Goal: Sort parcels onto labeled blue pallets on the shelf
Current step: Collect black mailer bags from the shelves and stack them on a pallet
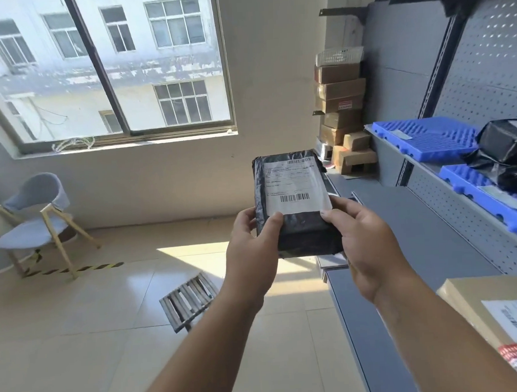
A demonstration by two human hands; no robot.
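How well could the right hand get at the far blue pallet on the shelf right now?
Probably yes: nothing stands between the right hand and the far blue pallet, much of which is bare, though that hand grips the black parcel.

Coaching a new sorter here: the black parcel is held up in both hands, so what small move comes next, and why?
Probably swing the black parcel right, toward the blue pallets. The left hand and right hand grip its lower end, shipping label facing the camera; the pallets lie on the shelf, one largely bare.
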